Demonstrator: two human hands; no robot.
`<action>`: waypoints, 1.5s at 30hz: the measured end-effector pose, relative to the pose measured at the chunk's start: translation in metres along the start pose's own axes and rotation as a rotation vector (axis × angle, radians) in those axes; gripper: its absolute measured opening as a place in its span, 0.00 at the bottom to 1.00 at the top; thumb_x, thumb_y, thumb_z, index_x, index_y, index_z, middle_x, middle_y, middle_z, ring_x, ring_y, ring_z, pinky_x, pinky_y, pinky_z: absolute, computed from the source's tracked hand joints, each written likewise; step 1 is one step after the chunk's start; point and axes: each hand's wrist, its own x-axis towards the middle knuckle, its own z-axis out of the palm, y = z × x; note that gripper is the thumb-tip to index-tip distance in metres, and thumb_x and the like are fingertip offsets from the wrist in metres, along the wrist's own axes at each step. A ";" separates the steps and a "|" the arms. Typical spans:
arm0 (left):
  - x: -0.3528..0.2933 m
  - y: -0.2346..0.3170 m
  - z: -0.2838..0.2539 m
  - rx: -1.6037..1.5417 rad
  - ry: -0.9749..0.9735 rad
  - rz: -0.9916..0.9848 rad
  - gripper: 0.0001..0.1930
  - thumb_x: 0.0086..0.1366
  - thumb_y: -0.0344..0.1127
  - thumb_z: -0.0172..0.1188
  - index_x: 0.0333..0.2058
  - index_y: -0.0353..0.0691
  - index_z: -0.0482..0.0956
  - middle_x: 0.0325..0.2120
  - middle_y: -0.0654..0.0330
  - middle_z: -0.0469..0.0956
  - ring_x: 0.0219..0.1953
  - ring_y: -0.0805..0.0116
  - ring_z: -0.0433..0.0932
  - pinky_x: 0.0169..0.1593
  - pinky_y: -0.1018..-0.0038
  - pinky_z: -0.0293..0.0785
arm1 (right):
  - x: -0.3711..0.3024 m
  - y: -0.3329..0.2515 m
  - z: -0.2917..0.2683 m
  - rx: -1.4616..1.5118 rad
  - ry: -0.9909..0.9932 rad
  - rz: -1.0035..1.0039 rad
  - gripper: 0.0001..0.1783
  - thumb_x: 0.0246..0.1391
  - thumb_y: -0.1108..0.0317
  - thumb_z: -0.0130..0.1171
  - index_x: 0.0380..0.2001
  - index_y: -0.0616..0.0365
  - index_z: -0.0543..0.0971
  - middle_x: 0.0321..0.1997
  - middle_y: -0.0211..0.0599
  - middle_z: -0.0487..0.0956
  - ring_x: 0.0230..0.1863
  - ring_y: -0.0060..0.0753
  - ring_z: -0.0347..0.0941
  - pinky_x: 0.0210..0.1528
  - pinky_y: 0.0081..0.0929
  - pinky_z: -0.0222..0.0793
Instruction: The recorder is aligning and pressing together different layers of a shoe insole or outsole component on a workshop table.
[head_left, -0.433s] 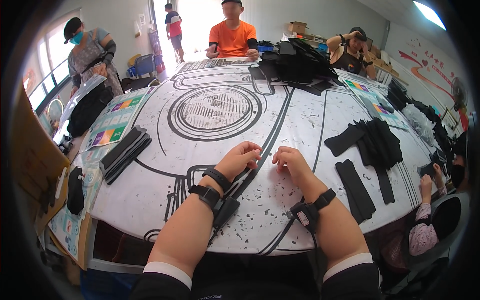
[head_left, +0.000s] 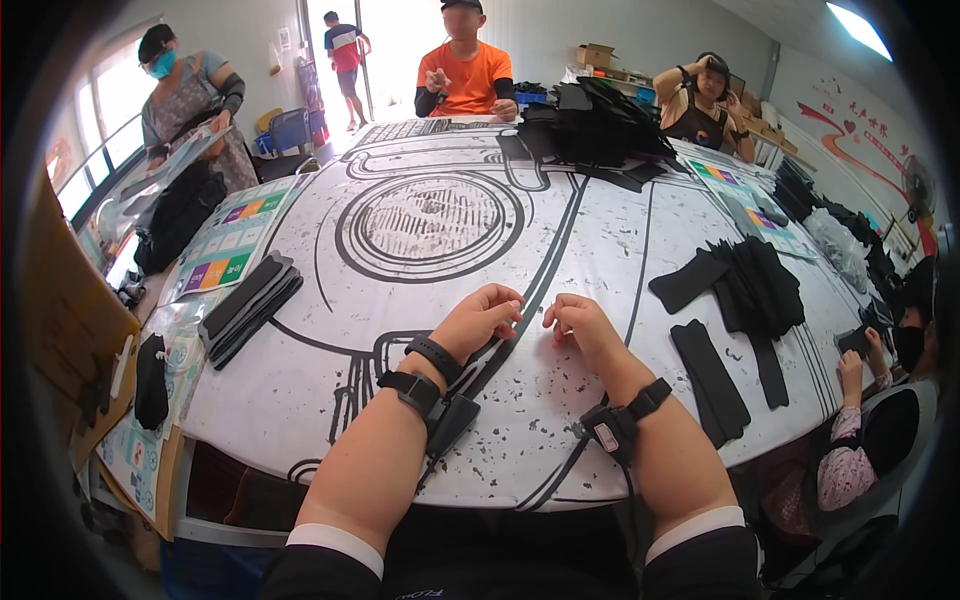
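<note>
My left hand (head_left: pixel 482 320) rests over the white table, its fingers loosely curled with gaps between them and nothing held. Across a small gap, my right hand (head_left: pixel 580 325) mirrors it, also loosely bent and without an object. Both forearms lean on the near part of the tabletop, with dark bands and small black devices at the wrists. To the right of my right hand lie black socks (head_left: pixel 755 290) in a loose heap, and a separate flat black sock (head_left: pixel 710 385) is nearer me. A stack of dark grey and black socks (head_left: pixel 252 308) lies left of my left hand.
The table cover (head_left: pixel 430 310) carries black line drawings. A large black sock pile (head_left: pixel 590 130) sits at the far side. Colourful printed sheets (head_left: pixel 235 240) lie at the left. Co-workers surround the table, including a person in orange (head_left: pixel 466 80) opposite and one at the right edge.
My hands stay almost still. The person opposite raises a hand, the person at left moves a clear sheet or bag, and the person at far right lowers an arm slightly.
</note>
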 end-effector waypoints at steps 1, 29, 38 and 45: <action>0.000 0.000 0.000 -0.002 0.001 0.000 0.12 0.62 0.37 0.53 0.42 0.38 0.71 0.31 0.62 0.74 0.28 0.76 0.71 0.36 0.81 0.70 | 0.000 0.000 0.000 0.000 0.000 0.000 0.07 0.42 0.70 0.45 0.18 0.58 0.71 0.19 0.30 0.69 0.18 0.20 0.63 0.23 0.18 0.62; -0.010 0.015 0.006 0.175 0.003 0.050 0.11 0.51 0.35 0.67 0.30 0.39 0.75 0.25 0.64 0.76 0.26 0.81 0.71 0.29 0.85 0.65 | -0.004 -0.002 0.005 -0.099 -0.155 -0.024 0.11 0.48 0.73 0.47 0.34 0.59 0.76 0.29 0.26 0.73 0.27 0.16 0.66 0.31 0.14 0.62; -0.011 0.012 0.005 0.175 -0.032 0.022 0.07 0.53 0.29 0.64 0.30 0.38 0.75 0.25 0.63 0.78 0.28 0.80 0.73 0.33 0.86 0.67 | -0.001 0.005 0.005 -0.072 -0.182 -0.027 0.08 0.48 0.74 0.47 0.31 0.59 0.75 0.26 0.25 0.72 0.26 0.16 0.65 0.29 0.13 0.61; -0.010 0.011 0.005 0.192 -0.042 0.016 0.07 0.52 0.29 0.65 0.29 0.38 0.76 0.24 0.63 0.78 0.27 0.81 0.73 0.32 0.86 0.66 | 0.000 0.006 0.003 -0.083 -0.209 -0.017 0.08 0.47 0.76 0.46 0.30 0.58 0.75 0.27 0.25 0.72 0.29 0.17 0.66 0.34 0.14 0.62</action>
